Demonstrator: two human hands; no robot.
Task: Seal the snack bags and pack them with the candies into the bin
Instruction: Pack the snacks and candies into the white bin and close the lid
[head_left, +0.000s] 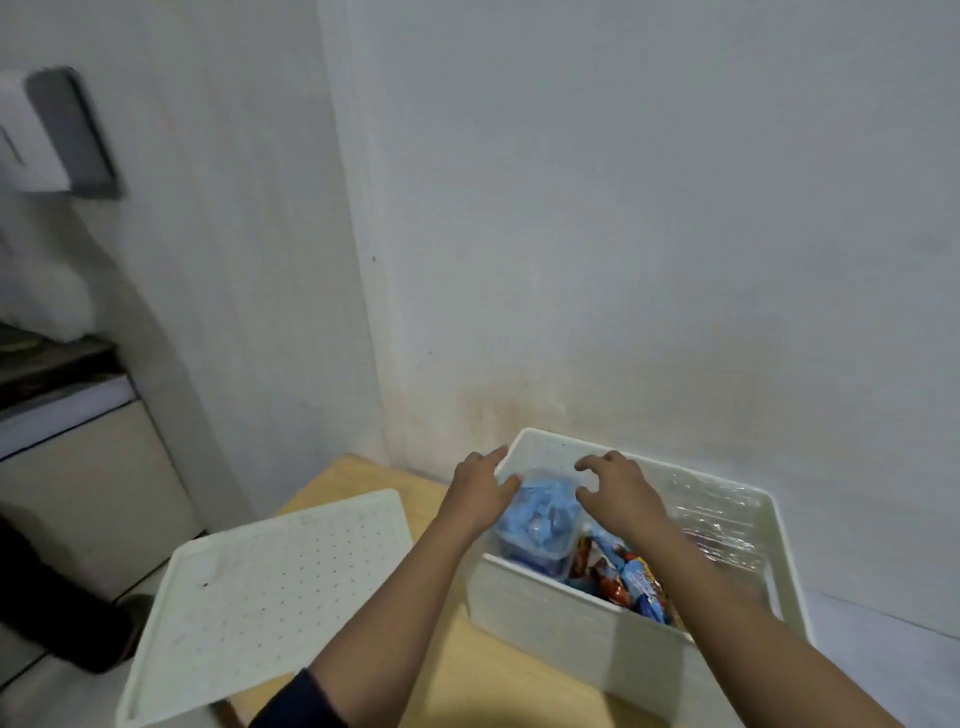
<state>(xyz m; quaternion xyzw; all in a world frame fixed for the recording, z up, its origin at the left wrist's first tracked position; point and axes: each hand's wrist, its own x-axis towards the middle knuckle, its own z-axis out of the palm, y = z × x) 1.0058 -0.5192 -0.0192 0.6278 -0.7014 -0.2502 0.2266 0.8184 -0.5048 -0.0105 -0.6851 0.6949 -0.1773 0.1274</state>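
A white perforated bin (561, 618) stands on a wooden table against the wall. In its left end sits a clear box of blue-wrapped candies (540, 519). My left hand (480, 491) rests against the box's left side at the bin's rim, thumb touching it. My right hand (618, 491) hovers at the box's right edge, fingers spread and curled. Colourful snack bags (626, 579) lie in the bin below my right forearm. A clear plastic bag (722, 519) fills the bin's right end.
The bin's white perforated lid (260, 603) lies flat on the table's left part, overhanging its edge. The wooden table (467, 670) ends near the lid. A pale wall stands right behind the bin. A cabinet and dark objects are at far left.
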